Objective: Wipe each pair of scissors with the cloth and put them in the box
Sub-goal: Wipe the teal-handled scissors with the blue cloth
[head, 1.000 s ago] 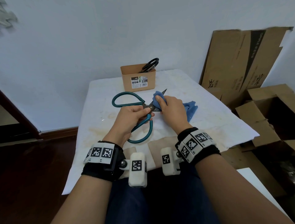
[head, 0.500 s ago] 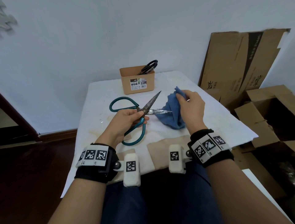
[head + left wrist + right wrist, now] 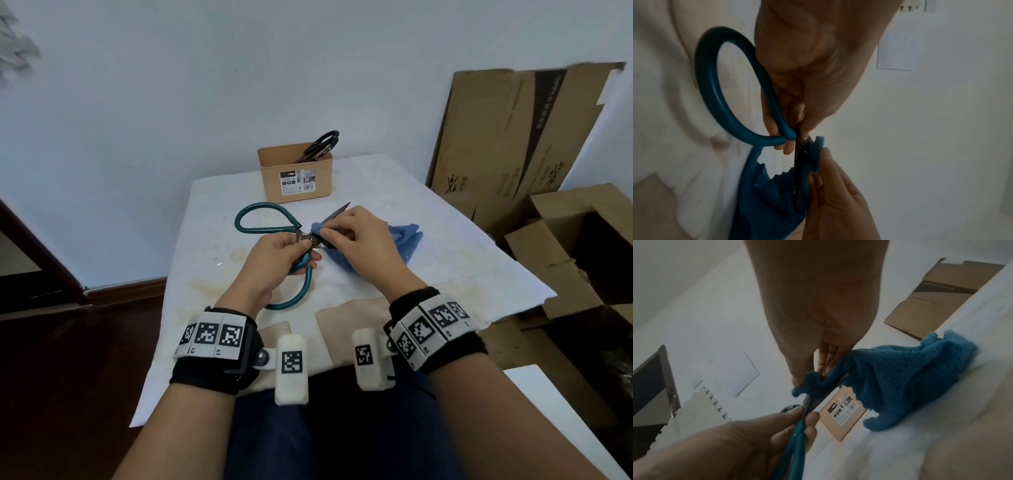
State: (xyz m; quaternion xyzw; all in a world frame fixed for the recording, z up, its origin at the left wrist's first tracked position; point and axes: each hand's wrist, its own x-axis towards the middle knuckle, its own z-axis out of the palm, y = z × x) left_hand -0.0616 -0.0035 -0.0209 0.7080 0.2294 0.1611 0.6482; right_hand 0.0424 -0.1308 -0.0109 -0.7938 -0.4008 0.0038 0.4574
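Observation:
Large teal-handled scissors (image 3: 263, 226) are held above the white table, blades pointing toward the far right. My left hand (image 3: 284, 251) grips them by the lower handle near the pivot (image 3: 777, 129). My right hand (image 3: 346, 233) pinches the blue cloth (image 3: 404, 240) around the blades close to the pivot (image 3: 818, 382); the blade tip (image 3: 344, 207) sticks out past the fingers. The rest of the cloth trails onto the table. A tan box (image 3: 296, 178) stands at the back of the table with black scissors (image 3: 320, 144) upright in it.
The table (image 3: 445, 260) is covered with a white sheet with faint stains. Flattened and open cardboard cartons (image 3: 513, 137) stand to the right of the table. A dark wooden floor (image 3: 68, 359) lies on the left.
The scissors blades were spread with the cloth lifted off to the right; now the blades are together and my right hand has brought the cloth back onto them near the pivot.

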